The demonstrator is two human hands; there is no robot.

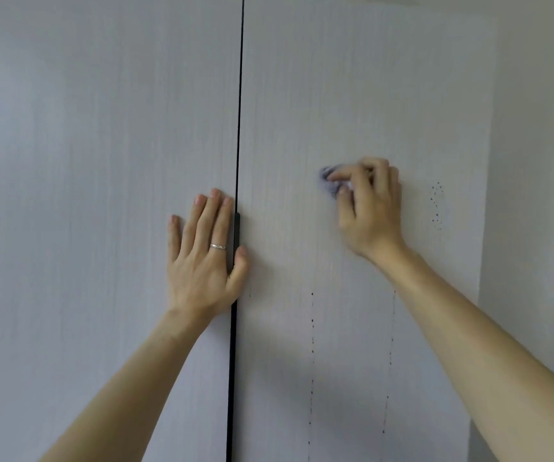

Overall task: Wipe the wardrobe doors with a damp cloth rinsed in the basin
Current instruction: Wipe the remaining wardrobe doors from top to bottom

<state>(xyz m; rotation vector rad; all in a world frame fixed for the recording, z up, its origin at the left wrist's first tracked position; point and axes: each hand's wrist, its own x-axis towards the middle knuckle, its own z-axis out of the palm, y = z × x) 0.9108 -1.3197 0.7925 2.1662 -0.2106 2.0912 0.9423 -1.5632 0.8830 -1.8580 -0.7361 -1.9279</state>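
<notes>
Two pale grey wardrobe doors fill the view, the left door and the right door, split by a dark vertical gap. My right hand presses a small bunched purple-grey cloth against the right door at mid height. Most of the cloth is hidden under my fingers. My left hand lies flat on the left door beside the gap, fingers spread, a ring on one finger, thumb over a dark handle strip.
Lines of dark droplets run down the right door below my right hand, and a cluster of specks sits to its right. A lighter wall borders the wardrobe on the right. No basin is in view.
</notes>
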